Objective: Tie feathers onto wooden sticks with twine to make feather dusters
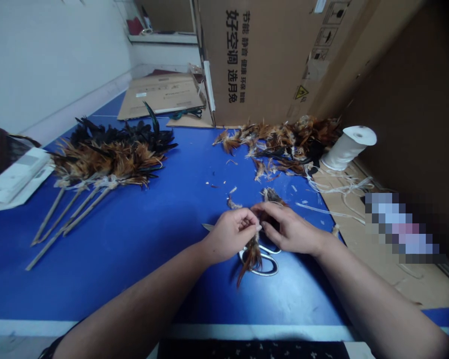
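Note:
My left hand is closed in a pinch on a small bunch of brown feathers, whose tips hang down toward me. Close beside it, my right hand curls its fingers at the top of the same bunch; what its fingertips hold is hidden. Under both hands lies a pair of scissors, with its loop handles toward me and a blade tip showing left of my left hand. Just beyond my right hand sits another small feather tuft.
Feather bundles on sticks lie at the left. Loose brown feathers are heaped at the back right, near a white spool and loose white strands. A big cardboard box stands behind the blue table.

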### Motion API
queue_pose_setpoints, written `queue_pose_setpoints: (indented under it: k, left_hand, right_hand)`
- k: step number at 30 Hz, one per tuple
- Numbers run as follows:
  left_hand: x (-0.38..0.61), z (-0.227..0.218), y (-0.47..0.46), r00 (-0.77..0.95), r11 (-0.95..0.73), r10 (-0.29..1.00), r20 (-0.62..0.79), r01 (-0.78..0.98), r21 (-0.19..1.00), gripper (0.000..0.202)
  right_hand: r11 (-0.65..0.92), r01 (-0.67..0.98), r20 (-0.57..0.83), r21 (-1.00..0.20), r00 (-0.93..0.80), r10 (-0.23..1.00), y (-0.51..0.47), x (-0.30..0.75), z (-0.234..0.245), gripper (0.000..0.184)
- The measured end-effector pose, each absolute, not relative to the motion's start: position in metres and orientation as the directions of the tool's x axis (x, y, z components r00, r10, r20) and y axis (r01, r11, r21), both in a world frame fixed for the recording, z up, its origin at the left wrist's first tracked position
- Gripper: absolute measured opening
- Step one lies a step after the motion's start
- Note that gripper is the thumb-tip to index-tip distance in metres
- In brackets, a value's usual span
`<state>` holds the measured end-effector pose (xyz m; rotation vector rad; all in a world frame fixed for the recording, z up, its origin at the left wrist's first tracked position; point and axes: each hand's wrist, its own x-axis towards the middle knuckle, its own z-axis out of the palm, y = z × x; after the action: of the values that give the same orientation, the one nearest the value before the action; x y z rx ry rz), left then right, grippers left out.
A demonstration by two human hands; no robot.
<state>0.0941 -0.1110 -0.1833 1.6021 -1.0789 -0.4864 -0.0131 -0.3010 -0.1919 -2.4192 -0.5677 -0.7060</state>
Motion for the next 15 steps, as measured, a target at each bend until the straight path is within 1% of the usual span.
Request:
queue_pose_setpoints:
  k: [3, 5, 7, 10, 15]
  left_hand:
    - [0.0916, -0.1805, -0.1112, 0.531, 0.0, -0.822, 0.206, -0.361, 0.933, 0.009]
    - [0.0914, -0.18, -0.1117, 0.546, -0.002, -0.812, 0.204, -0.353, 0.936, 0.01]
    - [0.0917, -0.1802, -0.1125, 0.568, -0.013, -0.799, 0.198, -0.346, 0.938, 0.011]
    - [0.0922, -0.1796, -0.1139, 0.621, -0.047, -0.766, 0.165, -0.31, 0.949, 0.014]
    - [0.095, -0.1746, -0.1147, 0.681, -0.053, -0.728, 0.078, -0.169, 0.984, 0.017]
  right_hand:
    - [-0.772, 0.528, 0.603, -0.354, 0.76, 0.243, -0.3028, -0.012, -0.1911, 0.018]
    - [-0.769, 0.541, 0.615, -0.341, 0.747, 0.253, -0.3044, -0.0107, -0.191, 0.012]
    - [-0.774, 0.548, 0.64, -0.317, 0.726, 0.252, -0.3056, -0.0094, -0.1917, 0.011]
    - [-0.809, 0.529, 0.696, -0.255, 0.682, 0.227, -0.305, -0.0084, -0.1934, 0.015]
    - [-0.88, 0.468, 0.748, -0.086, 0.613, 0.253, -0.2994, -0.0117, -0.1926, 0.023]
